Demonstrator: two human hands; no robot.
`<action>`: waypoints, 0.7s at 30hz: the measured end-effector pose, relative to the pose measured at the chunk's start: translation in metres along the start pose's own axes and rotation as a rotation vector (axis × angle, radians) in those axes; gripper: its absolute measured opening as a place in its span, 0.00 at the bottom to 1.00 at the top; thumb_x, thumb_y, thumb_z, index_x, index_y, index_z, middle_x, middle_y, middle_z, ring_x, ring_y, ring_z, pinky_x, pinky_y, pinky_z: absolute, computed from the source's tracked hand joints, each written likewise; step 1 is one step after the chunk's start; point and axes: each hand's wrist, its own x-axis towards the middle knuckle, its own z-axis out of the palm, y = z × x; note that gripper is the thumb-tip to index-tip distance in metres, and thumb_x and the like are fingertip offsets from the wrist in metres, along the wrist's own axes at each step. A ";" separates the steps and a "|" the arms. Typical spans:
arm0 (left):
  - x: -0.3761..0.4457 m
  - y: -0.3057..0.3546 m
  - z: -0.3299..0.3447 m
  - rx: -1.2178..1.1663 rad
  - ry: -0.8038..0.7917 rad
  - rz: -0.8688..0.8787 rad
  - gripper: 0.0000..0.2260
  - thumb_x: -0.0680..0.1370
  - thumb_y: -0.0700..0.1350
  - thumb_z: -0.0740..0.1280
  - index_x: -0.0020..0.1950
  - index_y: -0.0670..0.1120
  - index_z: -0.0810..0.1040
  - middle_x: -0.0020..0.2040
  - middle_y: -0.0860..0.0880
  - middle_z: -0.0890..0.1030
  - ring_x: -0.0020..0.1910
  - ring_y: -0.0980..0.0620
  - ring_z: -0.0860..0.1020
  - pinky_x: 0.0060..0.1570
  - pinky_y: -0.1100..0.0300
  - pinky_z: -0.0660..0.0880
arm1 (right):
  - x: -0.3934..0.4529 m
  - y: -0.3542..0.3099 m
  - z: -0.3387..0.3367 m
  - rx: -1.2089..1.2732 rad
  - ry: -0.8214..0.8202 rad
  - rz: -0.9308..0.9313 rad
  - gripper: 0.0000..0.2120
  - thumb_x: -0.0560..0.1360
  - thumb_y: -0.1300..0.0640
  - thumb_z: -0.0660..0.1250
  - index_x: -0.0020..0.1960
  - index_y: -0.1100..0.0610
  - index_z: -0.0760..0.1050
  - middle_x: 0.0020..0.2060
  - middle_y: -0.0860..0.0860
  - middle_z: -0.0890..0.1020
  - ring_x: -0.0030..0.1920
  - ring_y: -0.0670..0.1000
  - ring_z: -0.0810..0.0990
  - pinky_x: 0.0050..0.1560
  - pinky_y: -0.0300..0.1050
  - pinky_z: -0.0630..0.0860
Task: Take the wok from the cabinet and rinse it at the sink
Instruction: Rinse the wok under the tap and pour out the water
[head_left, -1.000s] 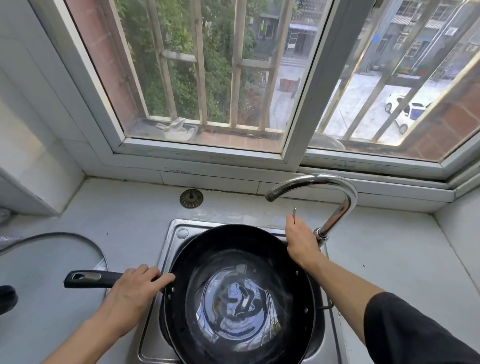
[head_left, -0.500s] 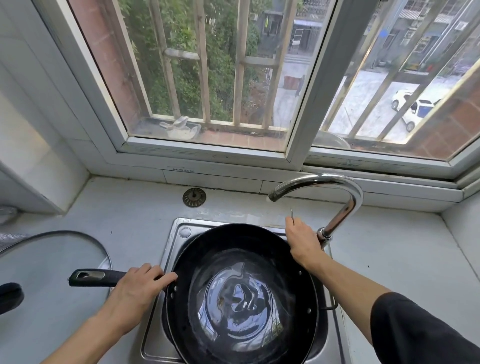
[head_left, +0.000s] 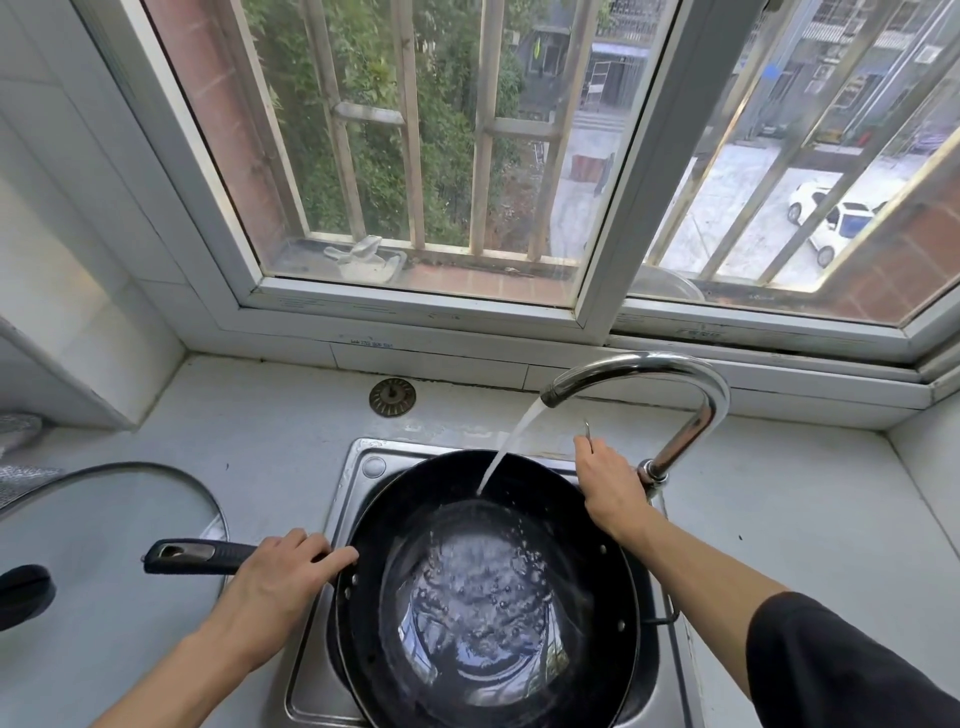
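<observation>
Wok (head_left: 488, 597) sits in the sink (head_left: 358, 467), out of the cabinet; rinse judged under way, swirling and emptying still to do; black bowl holds a bubbling pool. Left hand (head_left: 280, 577) fingers wrapped together round the wok handle (head_left: 192, 556) near the rim. Right hand (head_left: 613, 483) fingers closed on the thin tap lever (head_left: 587, 430). Beyond, faucet (head_left: 675, 384) pours a stream (head_left: 511, 441) onto the far inner wall; drain strainer (head_left: 392, 397) on the counter behind.

wok (head_left: 483, 597): black, round, sitting level over the sink (head_left: 358, 467), handle pointing left
contents: bubbling water pooled inside, tap stream landing at far inner wall
</observation>
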 end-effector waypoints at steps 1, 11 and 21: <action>0.000 0.000 0.000 -0.002 0.000 0.000 0.38 0.51 0.27 0.70 0.56 0.56 0.76 0.39 0.56 0.76 0.35 0.51 0.74 0.35 0.61 0.62 | 0.000 0.000 0.000 -0.001 -0.004 0.001 0.25 0.70 0.72 0.64 0.64 0.59 0.65 0.54 0.56 0.74 0.50 0.57 0.75 0.44 0.45 0.65; -0.001 0.001 -0.002 0.019 0.019 -0.006 0.39 0.49 0.25 0.71 0.55 0.54 0.77 0.38 0.54 0.77 0.34 0.49 0.75 0.32 0.60 0.63 | -0.044 0.016 -0.008 0.142 0.024 -0.151 0.29 0.68 0.68 0.63 0.68 0.58 0.67 0.62 0.58 0.69 0.62 0.59 0.69 0.63 0.50 0.71; -0.003 -0.002 0.003 0.057 -0.023 -0.019 0.43 0.49 0.26 0.72 0.63 0.49 0.77 0.38 0.53 0.76 0.32 0.49 0.74 0.30 0.60 0.61 | -0.127 0.059 -0.019 -0.139 -0.497 -0.207 0.55 0.65 0.45 0.76 0.78 0.47 0.41 0.78 0.55 0.44 0.77 0.58 0.42 0.76 0.51 0.45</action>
